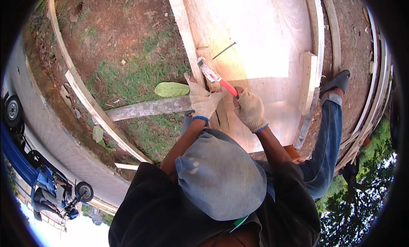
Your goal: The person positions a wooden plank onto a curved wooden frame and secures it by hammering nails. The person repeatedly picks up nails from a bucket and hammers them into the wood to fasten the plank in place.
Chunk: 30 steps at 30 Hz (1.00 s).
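Observation:
My right hand (251, 110), in a cream knitted glove with a blue cuff, is closed round the red handle of a hammer (226, 87). The hammer's metal head rests over the wooden strips along the panel's left edge. In a matching, worn glove, my left hand (203, 100) is wrapped over a wooden strip (221, 115) beside the hammer. Its fingertips are partly hidden. Under both hands lies a pale plywood panel (255, 42) framed with timber. A thin dark rod with a small head, like a long nail (224, 50), shows on the panel just beyond the hammer.
A weathered plank (149, 108) meets the frame at the left, near a large green leaf (171, 89). Long timber strips (96, 108) lie on the grass and soil. A short block (307, 83) sits on the right edge, near my shoe (336, 80). A blue vehicle (47, 179) stands far left.

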{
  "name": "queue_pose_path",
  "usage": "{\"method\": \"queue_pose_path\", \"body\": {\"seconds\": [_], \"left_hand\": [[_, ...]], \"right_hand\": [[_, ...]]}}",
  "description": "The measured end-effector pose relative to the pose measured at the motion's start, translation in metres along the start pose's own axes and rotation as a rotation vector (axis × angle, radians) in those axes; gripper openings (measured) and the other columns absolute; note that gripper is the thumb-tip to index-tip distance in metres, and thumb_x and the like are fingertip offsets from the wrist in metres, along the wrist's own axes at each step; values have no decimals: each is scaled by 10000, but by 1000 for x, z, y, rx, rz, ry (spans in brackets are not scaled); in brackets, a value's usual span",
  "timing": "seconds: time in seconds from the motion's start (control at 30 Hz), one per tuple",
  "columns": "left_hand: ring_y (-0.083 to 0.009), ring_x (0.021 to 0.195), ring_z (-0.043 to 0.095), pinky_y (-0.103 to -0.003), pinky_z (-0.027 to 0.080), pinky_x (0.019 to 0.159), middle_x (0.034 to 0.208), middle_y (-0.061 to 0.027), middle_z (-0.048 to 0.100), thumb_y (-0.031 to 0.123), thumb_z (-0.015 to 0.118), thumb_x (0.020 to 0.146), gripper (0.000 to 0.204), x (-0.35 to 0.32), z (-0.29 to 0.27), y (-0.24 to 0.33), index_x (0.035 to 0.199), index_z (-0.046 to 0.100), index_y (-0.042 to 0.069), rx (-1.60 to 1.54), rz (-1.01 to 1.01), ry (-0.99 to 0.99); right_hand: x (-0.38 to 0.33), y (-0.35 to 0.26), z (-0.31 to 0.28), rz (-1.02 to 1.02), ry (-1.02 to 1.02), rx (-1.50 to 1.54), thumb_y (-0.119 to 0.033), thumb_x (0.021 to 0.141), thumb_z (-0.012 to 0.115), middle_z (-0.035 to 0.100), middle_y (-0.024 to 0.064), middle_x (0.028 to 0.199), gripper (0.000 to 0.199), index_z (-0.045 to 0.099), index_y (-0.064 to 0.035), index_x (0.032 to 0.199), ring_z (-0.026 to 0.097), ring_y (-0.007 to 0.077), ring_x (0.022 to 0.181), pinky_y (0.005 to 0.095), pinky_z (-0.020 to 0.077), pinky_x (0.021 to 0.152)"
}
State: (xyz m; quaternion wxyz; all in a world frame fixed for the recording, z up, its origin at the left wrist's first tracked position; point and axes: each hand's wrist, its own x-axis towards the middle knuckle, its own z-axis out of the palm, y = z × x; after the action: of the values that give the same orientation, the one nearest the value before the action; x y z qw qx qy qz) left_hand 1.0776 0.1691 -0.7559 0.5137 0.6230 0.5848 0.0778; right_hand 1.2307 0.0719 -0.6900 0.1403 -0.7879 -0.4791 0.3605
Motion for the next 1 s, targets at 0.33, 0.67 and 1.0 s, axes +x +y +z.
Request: {"method": "queue_pose_path", "body": {"seconds": [0.33, 0.67, 1.0], "left_hand": [[-369, 1437, 470, -437, 287, 1285, 1520, -258, 465, 365, 977, 647, 1340, 0, -1, 5, 1604, 156, -89, 33, -49, 29], [-296, 1301, 534, -399, 244, 1295, 1347, -198, 553, 422, 947, 669, 1077, -2, 9, 6, 1442, 367, -54, 112, -114, 154], [-306, 1343, 504, -419, 266, 1288, 1418, -211, 513, 442, 956, 658, 1168, -2, 4, 15, 1490, 315, -71, 53, -93, 75]], "right_hand": [[6, 4, -3, 2, -68, 23, -55, 909, 661, 652, 172, 834, 266, 617, -70, 1172, 682, 405, 805, 478, 540, 690], [28, -3, -125, 693, 62, 1027, -547, 1124, 495, 449, -49, 656, 460, 590, -107, 1028, 380, 38, 435, 240, 281, 365], [24, 15, -126, 844, -154, 1015, -486, 1094, 586, 431, -69, 633, 360, 546, -163, 940, 355, 48, 428, 259, 255, 368]]}}
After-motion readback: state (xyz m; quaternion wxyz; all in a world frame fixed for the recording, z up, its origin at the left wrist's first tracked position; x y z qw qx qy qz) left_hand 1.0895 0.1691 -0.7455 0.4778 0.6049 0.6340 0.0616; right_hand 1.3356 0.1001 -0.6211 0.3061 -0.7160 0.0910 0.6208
